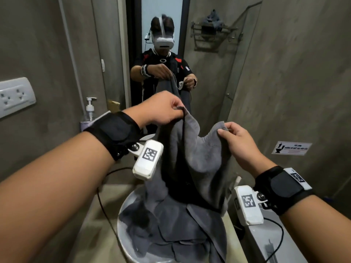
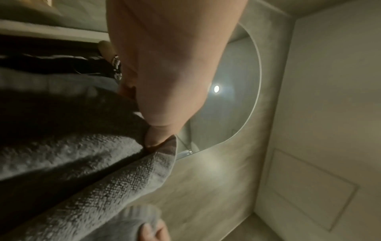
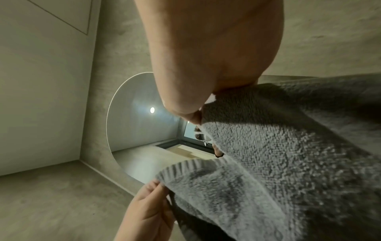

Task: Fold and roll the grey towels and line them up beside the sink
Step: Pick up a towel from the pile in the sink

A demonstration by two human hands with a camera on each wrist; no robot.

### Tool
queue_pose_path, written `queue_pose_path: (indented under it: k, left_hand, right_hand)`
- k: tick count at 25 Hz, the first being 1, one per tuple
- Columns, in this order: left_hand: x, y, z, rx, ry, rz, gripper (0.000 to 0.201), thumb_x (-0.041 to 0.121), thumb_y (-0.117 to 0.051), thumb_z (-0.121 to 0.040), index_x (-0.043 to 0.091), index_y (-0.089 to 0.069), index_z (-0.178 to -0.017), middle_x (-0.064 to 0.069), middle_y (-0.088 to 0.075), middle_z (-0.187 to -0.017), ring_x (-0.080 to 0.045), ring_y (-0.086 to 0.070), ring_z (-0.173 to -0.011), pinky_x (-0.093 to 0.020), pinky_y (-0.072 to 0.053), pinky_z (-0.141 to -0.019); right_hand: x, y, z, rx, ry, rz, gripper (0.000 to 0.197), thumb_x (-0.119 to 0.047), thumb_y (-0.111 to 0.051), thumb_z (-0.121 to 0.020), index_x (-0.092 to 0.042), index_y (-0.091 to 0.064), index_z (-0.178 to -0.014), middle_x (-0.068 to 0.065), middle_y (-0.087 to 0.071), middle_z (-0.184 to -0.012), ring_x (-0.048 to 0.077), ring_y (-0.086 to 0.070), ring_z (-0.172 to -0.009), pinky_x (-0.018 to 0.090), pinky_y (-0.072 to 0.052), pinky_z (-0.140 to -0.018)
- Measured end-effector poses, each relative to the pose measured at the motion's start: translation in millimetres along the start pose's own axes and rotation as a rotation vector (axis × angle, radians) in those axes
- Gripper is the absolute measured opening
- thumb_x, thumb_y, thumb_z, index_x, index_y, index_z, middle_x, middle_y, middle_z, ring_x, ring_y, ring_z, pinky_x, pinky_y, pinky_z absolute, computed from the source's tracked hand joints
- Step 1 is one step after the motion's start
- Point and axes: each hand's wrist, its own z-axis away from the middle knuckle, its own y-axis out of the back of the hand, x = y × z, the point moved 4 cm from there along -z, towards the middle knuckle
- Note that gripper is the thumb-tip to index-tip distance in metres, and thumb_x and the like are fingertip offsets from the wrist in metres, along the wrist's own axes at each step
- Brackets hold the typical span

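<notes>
Above the sink (image 1: 124,204), my left hand (image 1: 161,109) and right hand (image 1: 235,141) each pinch a top corner of the grey towel (image 1: 193,158); I should level both corners before folding.

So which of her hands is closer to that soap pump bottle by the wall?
The left. The left hand pinches a towel corner just right of the soap bottle; the right hand holds the other corner, farther right, across the towel.
</notes>
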Motion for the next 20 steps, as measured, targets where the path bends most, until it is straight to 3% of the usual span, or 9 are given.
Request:
queue_pose_path:
  k: [3,5,7,10,12,15,18,20]
  left_hand:
    - [-19.9,-34.9,15.4,-0.114,0.079,-0.018,0.017,0.023,-0.068,-0.09,0.008,-0.076,-0.089,-0.011,-0.075,-0.083,-0.013,-0.06,-0.068,-0.03,-0.052,-0.062]
    - [-33.2,-64.0,26.1,-0.161,0.133,-0.004,0.018,0.025,-0.068,-0.088,0.008,-0.074,-0.082,-0.006,-0.069,-0.072,-0.013,-0.056,-0.064,-0.028,-0.046,-0.061]
    - [-41.2,-86.6,32.5,-0.175,0.167,-0.007,0.02,0.029,-0.07,-0.085,0.013,-0.072,-0.074,0.001,-0.065,-0.065,-0.012,-0.055,-0.062,-0.027,-0.044,-0.06]
    - [-46.0,-106.6,36.4,-0.186,0.188,0.073,0.014,0.034,-0.074,-0.083,0.02,-0.075,-0.077,0.009,-0.067,-0.062,-0.003,-0.056,-0.056,-0.021,-0.045,-0.055]
    - [-46.4,-111.6,39.0,-0.179,0.169,0.225,0.009,0.03,-0.079,-0.083,0.022,-0.075,-0.084,0.014,-0.064,-0.058,0.002,-0.053,-0.052,-0.017,-0.042,-0.051]
    - [-55.6,-120.9,54.6,-0.152,0.13,0.384,0.016,0.017,-0.081,-0.083,0.017,-0.071,-0.095,0.011,-0.066,-0.072,-0.002,-0.057,-0.061,-0.017,-0.045,-0.062]
    - [-83.5,-148.3,87.5,-0.164,0.108,0.135,0.022,0.02,-0.081,-0.078,0.024,-0.065,-0.093,0.012,-0.065,-0.079,-0.003,-0.055,-0.064,-0.01,-0.04,-0.06]
    - [-107.8,-167.9,110.6,-0.182,0.191,0.05,0.021,0.023,-0.077,-0.077,0.024,-0.065,-0.094,0.009,-0.068,-0.085,-0.008,-0.057,-0.067,-0.017,-0.041,-0.062]
  right_hand:
    - [11.0,-17.6,10.4,-0.068,-0.08,0.032,0.008,-0.013,-0.063,-0.095,-0.017,-0.07,-0.093,0.003,-0.073,-0.088,0.014,-0.065,-0.084,0.039,-0.053,-0.084]
    - [23.6,-33.3,23.2,-0.112,-0.105,0.06,0.008,-0.013,-0.066,-0.095,-0.012,-0.071,-0.101,0.01,-0.075,-0.097,0.017,-0.066,-0.089,0.042,-0.054,-0.089]
    - [31.9,-48.9,36.8,-0.168,-0.106,0.045,0.017,-0.017,-0.074,-0.09,-0.011,-0.071,-0.106,0.009,-0.077,-0.102,0.016,-0.068,-0.093,0.037,-0.055,-0.089]
    - [37.9,-63.8,46.1,-0.23,-0.052,0.169,0.032,-0.027,-0.085,-0.079,-0.016,-0.072,-0.105,-0.002,-0.076,-0.1,0.005,-0.068,-0.088,0.023,-0.053,-0.08]
    - [38.0,-62.9,44.1,-0.174,0.006,0.289,0.02,-0.024,-0.082,-0.082,-0.017,-0.074,-0.098,-0.007,-0.074,-0.091,0.002,-0.065,-0.081,0.02,-0.05,-0.073]
    - [35.8,-50.0,34.5,-0.075,0.033,0.307,0.005,-0.018,-0.076,-0.086,-0.019,-0.075,-0.09,-0.01,-0.072,-0.083,0.001,-0.062,-0.077,0.021,-0.047,-0.071]
    - [34.5,-25.2,20.3,0.03,0.007,0.245,0.01,-0.017,-0.073,-0.083,-0.026,-0.074,-0.081,-0.016,-0.073,-0.077,-0.003,-0.062,-0.074,0.014,-0.048,-0.067]
    - [38.2,-12.3,14.5,0.071,-0.021,0.251,0.012,-0.018,-0.072,-0.081,-0.029,-0.075,-0.079,-0.017,-0.074,-0.078,-0.004,-0.064,-0.075,0.015,-0.05,-0.068]
